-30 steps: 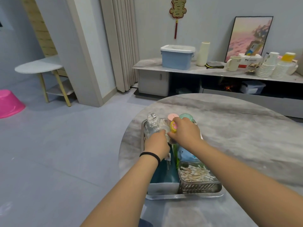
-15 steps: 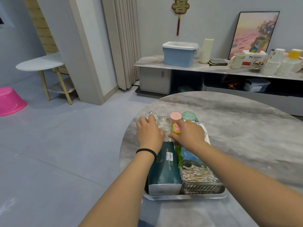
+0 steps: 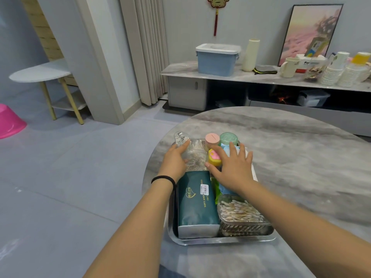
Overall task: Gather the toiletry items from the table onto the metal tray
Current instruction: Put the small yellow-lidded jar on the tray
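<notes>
The metal tray (image 3: 222, 240) sits at the near left edge of the round grey table (image 3: 301, 157). In it lie a dark green tissue pack (image 3: 195, 203), a clear box of cotton swabs (image 3: 240, 212), a blue packet (image 3: 225, 189), a yellow and pink item (image 3: 214, 157), a pink jar (image 3: 211, 139) and a green jar (image 3: 228, 139). My left hand (image 3: 175, 160) rests on a clear plastic container (image 3: 195, 153) at the tray's far left. My right hand (image 3: 233, 166) hovers over the blue packet with fingers spread, holding nothing.
A long low sideboard (image 3: 261, 77) stands behind the table with a blue storage box (image 3: 217, 59), cups and stacked paper plates. A small white side table (image 3: 40, 72) and a pink basin (image 3: 10, 122) are at the far left on the floor.
The clear container has come down from above the tray into its far left corner. My right hand has let go of the yellow item and spread its fingers.
</notes>
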Tool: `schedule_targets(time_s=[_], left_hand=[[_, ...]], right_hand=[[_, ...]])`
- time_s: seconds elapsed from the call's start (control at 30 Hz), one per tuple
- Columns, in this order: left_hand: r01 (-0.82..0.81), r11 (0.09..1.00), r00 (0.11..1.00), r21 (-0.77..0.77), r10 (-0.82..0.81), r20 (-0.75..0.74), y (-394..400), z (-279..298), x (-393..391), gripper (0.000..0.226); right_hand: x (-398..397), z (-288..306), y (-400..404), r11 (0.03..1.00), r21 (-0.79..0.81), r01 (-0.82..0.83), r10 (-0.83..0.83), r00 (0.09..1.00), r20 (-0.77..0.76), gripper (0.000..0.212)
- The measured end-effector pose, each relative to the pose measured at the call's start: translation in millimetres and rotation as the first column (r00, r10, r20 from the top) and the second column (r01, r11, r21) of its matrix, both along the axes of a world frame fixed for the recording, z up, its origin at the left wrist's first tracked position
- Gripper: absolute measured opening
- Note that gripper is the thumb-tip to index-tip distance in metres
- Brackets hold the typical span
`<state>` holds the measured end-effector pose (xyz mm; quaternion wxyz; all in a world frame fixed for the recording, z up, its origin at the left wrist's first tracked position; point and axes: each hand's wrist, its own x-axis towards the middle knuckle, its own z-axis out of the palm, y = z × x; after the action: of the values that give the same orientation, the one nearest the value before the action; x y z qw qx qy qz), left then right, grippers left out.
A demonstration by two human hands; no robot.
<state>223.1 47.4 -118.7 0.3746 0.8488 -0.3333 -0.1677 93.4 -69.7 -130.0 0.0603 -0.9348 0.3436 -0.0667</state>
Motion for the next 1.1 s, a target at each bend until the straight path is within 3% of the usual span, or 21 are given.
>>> schedule_targets(time_s=[0.1,0.33,0.57,0.93,1.1], left_hand=[[0.022,1.0,1.0,0.019,-0.022,0.006,4.3,0.4,6.0,0.068],[0.05,0.997,0.995,0.052,-0.055,0.089,7.6,2.9,7.7,0.066],[0.054,0.997,0.992,0.055,-0.06,0.113,8.8,4.2,7.7,0.066],[0.05,0.994,0.988,0.099,-0.064,0.143,11.4,13.9,0.1,0.059],[0.023,0.994,0.984,0.108,-0.041,0.172,11.6,14.5,-1.2,0.058]], right_hand=[[0.9,-2.1,2.7,1.0,-0.011,-0.002,0.002,0.998,0.056,0.083],[7.7,1.0,5.6,0.999,0.033,-0.029,0.029,1.0,-0.008,0.064],[8.2,1.1,4.9,0.999,0.026,-0.037,0.031,0.977,0.213,0.058],[12.9,6.5,0.6,0.991,0.053,-0.12,0.118,0.992,0.048,0.064],[11.9,10.8,-1.5,0.989,0.07,-0.127,0.124,0.991,0.043,0.067]])
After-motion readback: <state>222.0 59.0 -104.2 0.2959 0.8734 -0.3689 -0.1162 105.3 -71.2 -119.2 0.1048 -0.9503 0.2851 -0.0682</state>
